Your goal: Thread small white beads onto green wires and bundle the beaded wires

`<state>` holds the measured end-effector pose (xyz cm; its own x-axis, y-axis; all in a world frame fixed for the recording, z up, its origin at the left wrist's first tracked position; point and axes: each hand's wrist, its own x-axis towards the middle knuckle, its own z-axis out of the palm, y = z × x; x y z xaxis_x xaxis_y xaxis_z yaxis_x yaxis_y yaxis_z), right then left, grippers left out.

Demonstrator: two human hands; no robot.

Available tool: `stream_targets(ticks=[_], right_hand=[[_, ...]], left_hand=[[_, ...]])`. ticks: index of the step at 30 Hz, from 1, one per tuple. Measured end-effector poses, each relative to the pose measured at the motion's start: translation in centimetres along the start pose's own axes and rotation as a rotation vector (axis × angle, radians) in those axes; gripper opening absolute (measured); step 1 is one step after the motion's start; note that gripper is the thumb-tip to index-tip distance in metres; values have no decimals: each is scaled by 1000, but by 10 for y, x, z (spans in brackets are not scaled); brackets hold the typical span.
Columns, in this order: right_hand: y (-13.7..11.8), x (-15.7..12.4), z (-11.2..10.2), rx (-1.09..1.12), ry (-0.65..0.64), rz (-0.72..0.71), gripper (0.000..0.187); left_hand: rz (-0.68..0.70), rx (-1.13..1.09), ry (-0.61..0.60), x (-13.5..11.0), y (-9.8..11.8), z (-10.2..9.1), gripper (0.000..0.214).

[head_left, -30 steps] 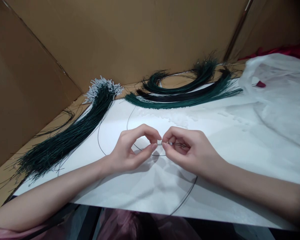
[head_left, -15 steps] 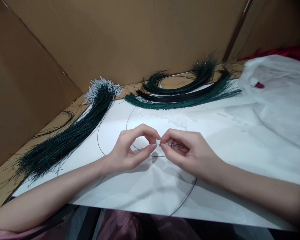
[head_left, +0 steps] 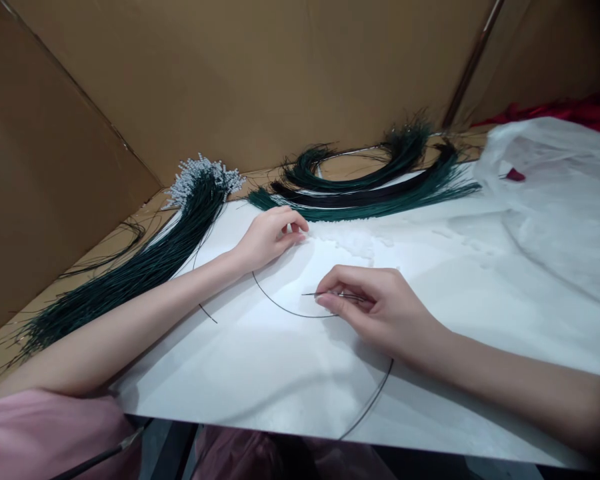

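Note:
My right hand point(head_left: 375, 300) pinches a thin dark wire point(head_left: 306, 294) between thumb and forefinger, its short end sticking out to the left. Dark strands also pass through the palm, one curving over the table and others hanging toward its near edge. Farther away, my left hand point(head_left: 275, 233) rests its fingertips at the edge of a patch of tiny white beads point(head_left: 355, 243). Its thumb and forefinger are almost together; whether a bead lies between them is too small to see.
Left of my hands lies a thick bundle of dark green wires point(head_left: 180, 247) with white beaded ends point(head_left: 195, 180). Behind the beads curve more green wire bundles point(head_left: 380, 200). A translucent plastic bag point(head_left: 555, 200) covers the white tabletop point(head_left: 280, 373) at right. Cardboard walls point(head_left: 260, 80) stand behind.
My left hand has left the wire end beside my right hand and moved away from me to the white beads. The right hand keeps its pinch, nearly in place.

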<state>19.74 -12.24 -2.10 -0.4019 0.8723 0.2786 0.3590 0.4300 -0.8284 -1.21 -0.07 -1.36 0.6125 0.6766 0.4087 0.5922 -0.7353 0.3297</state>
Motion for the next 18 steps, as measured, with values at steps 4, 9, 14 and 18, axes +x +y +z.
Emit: stream_targets(ticks=[4, 9, 14, 18], right_hand=[[0, 0, 0, 37, 3, 5, 9], [0, 3, 0, 50, -8, 29, 8], [0, 3, 1, 53, -8, 26, 10], [0, 1, 1, 40, 10, -8, 12]], left_hand=[[39, -13, -17, 13, -4, 7, 4], [58, 16, -54, 19, -7, 12, 1], [54, 26, -63, 20, -6, 15, 5], [33, -16, -62, 15, -1, 11, 9]])
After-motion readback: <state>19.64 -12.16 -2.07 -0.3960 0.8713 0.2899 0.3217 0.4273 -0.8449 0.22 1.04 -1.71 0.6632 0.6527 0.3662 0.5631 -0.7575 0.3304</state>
